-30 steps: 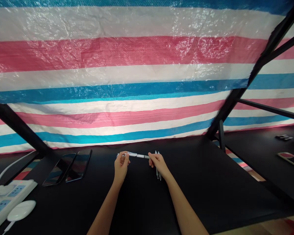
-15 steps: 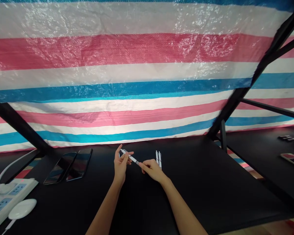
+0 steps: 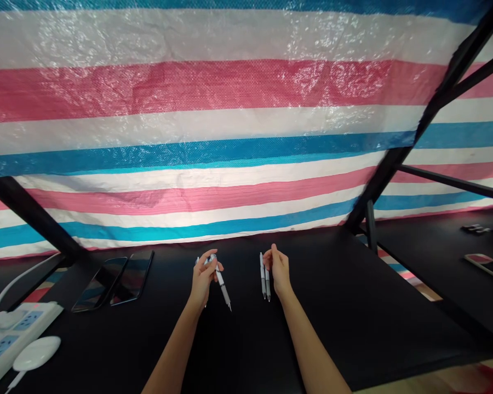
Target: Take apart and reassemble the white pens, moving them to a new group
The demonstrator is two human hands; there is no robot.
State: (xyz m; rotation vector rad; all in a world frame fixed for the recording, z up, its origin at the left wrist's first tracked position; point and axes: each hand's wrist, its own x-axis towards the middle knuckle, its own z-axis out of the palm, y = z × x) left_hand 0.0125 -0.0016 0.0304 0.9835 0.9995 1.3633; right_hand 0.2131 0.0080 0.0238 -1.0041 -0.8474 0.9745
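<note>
A white pen with a grey grip (image 3: 223, 288) is held in my left hand (image 3: 203, 278), its tip pointing down and to the right. Small white bits show beside the fingers and below the wrist of that hand, perhaps another pen mostly hidden under it. Two similar pens, a left one (image 3: 263, 280) and a right one (image 3: 268, 287), lie side by side on the black table (image 3: 246, 345), tips toward me. My right hand (image 3: 278, 269) is just right of them, fingers loosely curved and apart at their upper ends, with nothing seen in its grasp.
Two dark phones (image 3: 101, 284) (image 3: 133, 278) lie at the left. A white power strip (image 3: 22, 328) and a white round-ended device (image 3: 36, 353) are nearer the left edge. Black frame bars (image 3: 390, 169) rise at both sides before a striped sheet (image 3: 205, 202). Another phone (image 3: 488, 268) is far right.
My right hand has let go of the pen and moved right and up beside the two lying pens. The pen in my left hand has swung to point more steeply toward me.
</note>
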